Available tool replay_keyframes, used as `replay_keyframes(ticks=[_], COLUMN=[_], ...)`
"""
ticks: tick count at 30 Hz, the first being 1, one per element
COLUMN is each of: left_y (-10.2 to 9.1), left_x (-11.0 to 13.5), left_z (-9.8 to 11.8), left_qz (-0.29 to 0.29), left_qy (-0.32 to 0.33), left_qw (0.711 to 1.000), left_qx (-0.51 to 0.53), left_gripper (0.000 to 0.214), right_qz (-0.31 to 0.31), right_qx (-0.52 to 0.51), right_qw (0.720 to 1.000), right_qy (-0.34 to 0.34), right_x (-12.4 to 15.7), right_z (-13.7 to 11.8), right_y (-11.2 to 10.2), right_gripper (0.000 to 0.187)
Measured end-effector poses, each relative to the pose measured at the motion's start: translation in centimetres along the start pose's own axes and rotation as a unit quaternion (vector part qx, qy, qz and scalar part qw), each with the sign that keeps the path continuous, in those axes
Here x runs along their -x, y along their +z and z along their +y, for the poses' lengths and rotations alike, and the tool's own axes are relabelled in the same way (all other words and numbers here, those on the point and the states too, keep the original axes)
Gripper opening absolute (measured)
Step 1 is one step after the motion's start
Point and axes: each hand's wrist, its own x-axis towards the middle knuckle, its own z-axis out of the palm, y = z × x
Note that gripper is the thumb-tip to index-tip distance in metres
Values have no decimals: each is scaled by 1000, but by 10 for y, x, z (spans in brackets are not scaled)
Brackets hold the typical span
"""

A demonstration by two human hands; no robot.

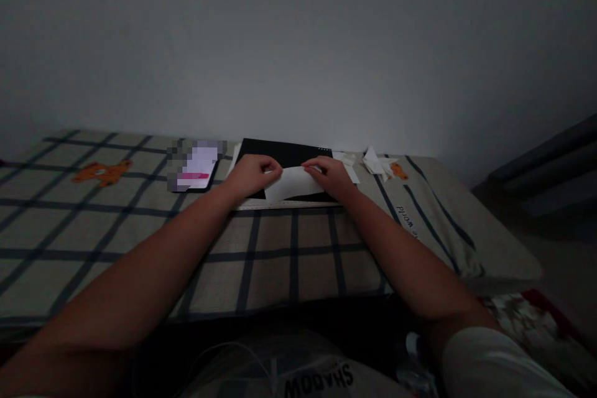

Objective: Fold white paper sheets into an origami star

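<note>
Between my hands, a sheet of white paper point(293, 185) is pinched along its far edge, above a black notebook or folder point(280, 152). My left hand point(254, 174) has its thumb and forefinger closed on the paper's far left corner. On the far right corner, the fingers of my right hand point(329, 174) are closed in a pinch too. Other pale sheets show from under the black cover. To the right of my right hand lies a folded white paper shape point(377, 163) with pointed ends.
Left of the notebook, a phone point(198, 168) with a lit screen lies on the checked tablecloth point(275, 249). A plain wall point(298, 43) rises behind the table. Dark furniture or fabric point(545, 168) stands at the right. A clear plastic object point(415, 367) is near my lap.
</note>
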Motion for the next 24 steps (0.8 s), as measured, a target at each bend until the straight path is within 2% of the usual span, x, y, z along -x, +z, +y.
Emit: replay_keyframes(ticks=[5, 11, 15, 20, 24], left_y=[3, -1, -1, 0, 2], left_x=[1, -4, -7, -6, -5], left_z=[6, -2, -5, -7, -9], left_qz=[-38, -4, 26, 21, 10], left_qy=[-21, -114, -157, -145, -84], left_qw=[999, 992, 983, 984, 995], left_qx=[33, 61, 94, 102, 61], left_gripper=[31, 29, 25, 23, 26], right_qz=[-24, -28, -65, -88, -90], right_qx=[12, 114, 161, 193, 186], right_qw=[999, 982, 968, 964, 964], right_qy=[-29, -145, -182, -163, -168], right_x=[1, 3, 6, 6, 7], right_z=[3, 1, -9, -11, -11], right_y=[1, -5, -8, -7, -5], right_gripper=[20, 30, 34, 14, 13])
